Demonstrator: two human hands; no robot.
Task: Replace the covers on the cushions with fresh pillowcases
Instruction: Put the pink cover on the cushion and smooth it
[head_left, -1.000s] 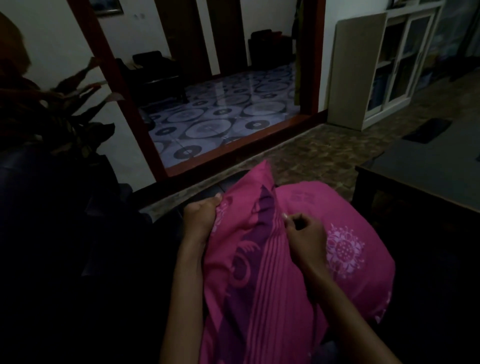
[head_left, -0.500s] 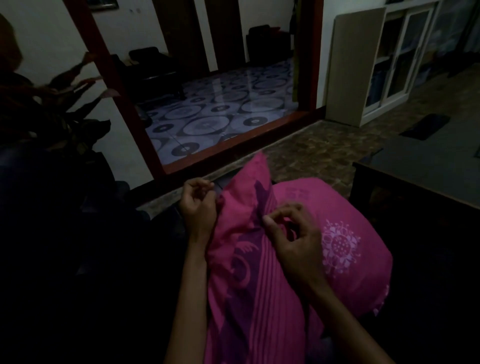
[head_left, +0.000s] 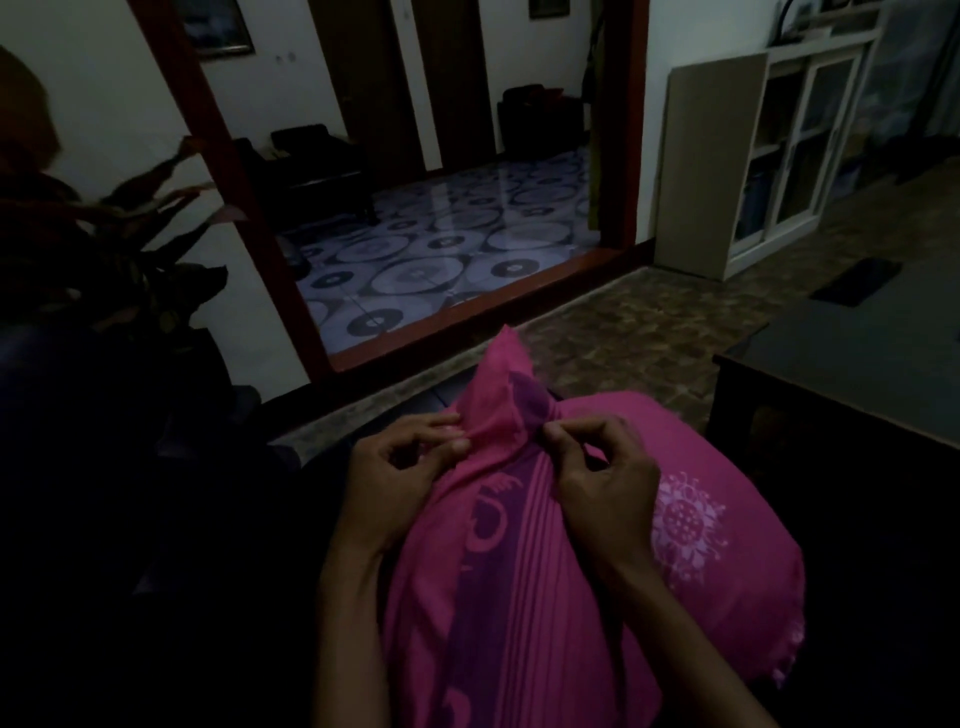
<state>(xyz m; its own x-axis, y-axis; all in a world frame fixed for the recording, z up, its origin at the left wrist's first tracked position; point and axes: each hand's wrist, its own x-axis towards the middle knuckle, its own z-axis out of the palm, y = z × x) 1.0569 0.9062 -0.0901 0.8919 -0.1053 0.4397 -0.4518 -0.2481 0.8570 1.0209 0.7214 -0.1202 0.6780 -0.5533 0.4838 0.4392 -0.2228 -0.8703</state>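
Head view: a pink pillowcase (head_left: 519, 597) with purple stripes covers a cushion lying in front of the person. The left hand (head_left: 395, 478) and right hand (head_left: 608, 493) each pinch its gathered upper fabric, just below a peaked corner. A dark desk (head_left: 852, 384) stands to the right, a white cabinet (head_left: 753, 156) beyond.

The room is dim. A wide doorway with a red-brown frame (head_left: 218, 171) opens onto a farther room, where glossy floor tiles (head_left: 447, 249) bear dark circular patterns and dark seats (head_left: 317, 161) stand against a white wall (head_left: 104, 98). A framed picture (head_left: 218, 26) hangs there. The near floor (head_left: 649, 332) is mottled brown stone. A pale cabinet with glass doors (head_left: 800, 156) stands right of the doorway. A dark table (head_left: 852, 374) sits at right, a leafy plant (head_left: 119, 244) at left.
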